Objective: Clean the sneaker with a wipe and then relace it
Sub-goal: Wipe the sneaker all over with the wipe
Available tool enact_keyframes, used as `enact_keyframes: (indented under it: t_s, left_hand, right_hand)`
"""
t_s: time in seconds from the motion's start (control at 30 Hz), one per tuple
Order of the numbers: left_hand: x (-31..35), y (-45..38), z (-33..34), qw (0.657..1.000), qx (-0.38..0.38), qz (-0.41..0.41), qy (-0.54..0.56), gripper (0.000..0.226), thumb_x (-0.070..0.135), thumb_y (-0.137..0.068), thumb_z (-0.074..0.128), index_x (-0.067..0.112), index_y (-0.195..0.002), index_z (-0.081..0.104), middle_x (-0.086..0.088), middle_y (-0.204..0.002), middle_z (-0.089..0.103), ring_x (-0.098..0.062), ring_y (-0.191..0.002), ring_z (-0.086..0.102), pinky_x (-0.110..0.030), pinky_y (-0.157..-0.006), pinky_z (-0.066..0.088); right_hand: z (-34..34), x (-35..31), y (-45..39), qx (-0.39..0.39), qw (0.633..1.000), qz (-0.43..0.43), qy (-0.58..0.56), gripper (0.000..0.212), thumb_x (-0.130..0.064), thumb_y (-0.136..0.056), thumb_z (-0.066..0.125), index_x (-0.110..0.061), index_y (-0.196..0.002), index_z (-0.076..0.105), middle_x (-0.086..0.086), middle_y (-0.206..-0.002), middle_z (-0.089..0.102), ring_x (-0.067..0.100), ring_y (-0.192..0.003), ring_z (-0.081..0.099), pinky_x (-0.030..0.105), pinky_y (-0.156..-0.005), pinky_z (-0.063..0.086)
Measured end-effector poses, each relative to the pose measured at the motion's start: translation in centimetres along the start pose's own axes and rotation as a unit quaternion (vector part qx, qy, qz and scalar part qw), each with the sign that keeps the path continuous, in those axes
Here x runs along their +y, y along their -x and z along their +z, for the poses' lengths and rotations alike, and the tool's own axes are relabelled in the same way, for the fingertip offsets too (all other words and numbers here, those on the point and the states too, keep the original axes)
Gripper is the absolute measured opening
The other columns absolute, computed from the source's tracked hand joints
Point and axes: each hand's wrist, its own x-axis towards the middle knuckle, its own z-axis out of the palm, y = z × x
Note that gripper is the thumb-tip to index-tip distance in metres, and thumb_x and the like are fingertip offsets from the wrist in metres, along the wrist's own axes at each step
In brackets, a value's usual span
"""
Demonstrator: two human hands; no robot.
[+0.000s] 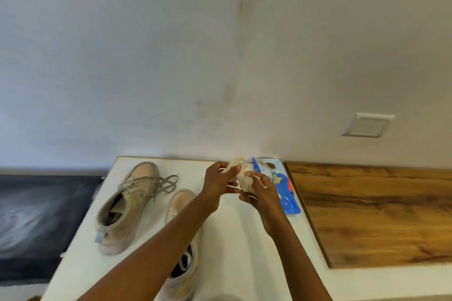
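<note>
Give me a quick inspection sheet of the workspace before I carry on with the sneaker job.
Surface: white tabletop, pushed against the wall.
Job's things: laced sneaker lying at the left; second sneaker beside it, partly hidden by the left forearm, no lace visible on it; crumpled wipe held above the table; blue wipes pack at the right edge.
Clutter: nothing seen.
Grippers: left hand and right hand both grip the wipe.
Cables: nothing seen.
Surroundings: wooden panel to the right, dark surface to the left, stained white wall with a wall switch.
</note>
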Motion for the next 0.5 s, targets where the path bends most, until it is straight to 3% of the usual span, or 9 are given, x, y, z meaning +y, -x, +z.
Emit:
enact_keyframes:
  t_s: [0.07,0.2,0.33,0.43,0.5]
  left_hand:
    - [0.6,2.1,-2.1,1.000,-0.011,0.003,-0.027,0.018,0.023,-0.086,0.067,0.006,-0.087,0.059,-0.011,-0.078,0.065,-0.019,-0.060,0.064,-0.026,-0.049,0.052]
    - [2.2,5.6,-5.3,0.989,0.002,0.033,-0.144,0.022,0.030,-0.085,0.067,0.008,-0.086,0.066,-0.006,-0.071,0.066,-0.012,-0.052,0.061,-0.022,-0.043,0.048]
    - [3.5,8.5,-7.8,0.993,-0.016,0.033,-0.115,0.011,0.022,-0.085,0.068,0.013,-0.089,0.067,-0.003,-0.089,0.068,-0.020,-0.080,0.066,-0.028,-0.056,0.056]
    - [3.4,9.7,-9.2,0.990,0.041,0.020,-0.137,0.035,0.026,-0.082,0.071,0.012,-0.111,0.056,-0.006,-0.101,0.061,-0.021,-0.087,0.063,-0.031,-0.062,0.056]
    - [3.2,10.3,-10.0,0.965,0.109,0.095,-0.217,0.042,0.028,-0.080,0.072,0.016,-0.115,0.053,-0.002,-0.105,0.055,-0.017,-0.091,0.058,-0.030,-0.074,0.052]
  right_hand:
    - [0.9,-0.1,3.4,-0.051,0.996,0.003,-0.078,0.026,-0.016,-0.089,0.061,-0.014,-0.115,0.057,0.011,-0.106,0.067,0.022,-0.093,0.067,0.026,-0.069,0.057]
    - [3.2,-0.6,7.6,-0.134,0.986,0.077,-0.061,0.035,0.002,-0.084,0.061,-0.016,-0.112,0.056,0.010,-0.099,0.068,0.021,-0.089,0.067,0.027,-0.072,0.057]
    - [5.0,-0.4,10.8,-0.224,0.970,0.099,-0.009,0.030,-0.003,-0.083,0.064,-0.011,-0.113,0.061,0.012,-0.108,0.069,0.023,-0.099,0.066,0.032,-0.087,0.053]
    - [6.3,-0.9,12.6,-0.177,0.979,0.080,0.062,0.020,-0.022,-0.087,0.064,-0.010,-0.103,0.066,0.005,-0.093,0.070,0.010,-0.079,0.064,0.022,-0.071,0.050]
    - [6.8,-1.0,13.0,-0.137,0.983,0.067,0.098,0.028,-0.034,-0.085,0.066,-0.012,-0.103,0.067,0.001,-0.093,0.069,0.010,-0.080,0.059,0.020,-0.066,0.046]
